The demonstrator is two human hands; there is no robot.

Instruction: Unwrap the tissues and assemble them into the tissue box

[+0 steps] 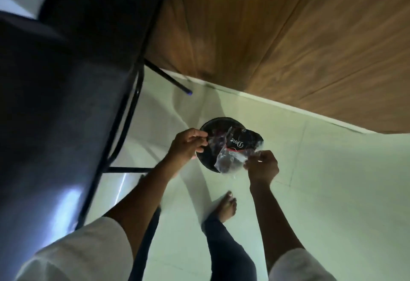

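Both hands are busy over the bin: your left hand (188, 145) is pinching one edge of the clear wrapper (228, 150) between thumb and fingertips, and your right hand (263, 165) is pinching the opposite corner, so the plastic is hanging stretched between them. You're holding it right above the round black bin (207, 128) on the pale floor (332, 192), with the printed red-and-black part of the film facing up. It's looking empty, nothing white showing inside it, so the unwrapping seems done and you're likely binning the waste. No tissues and no tissue box are showing anywhere in view, so I can't tell where they are sitting or whether any loading has begun; that part looks to be what's left. You're standing barefoot, right foot (226, 205) near the bin, a dark table (66, 81) beside you on the left.
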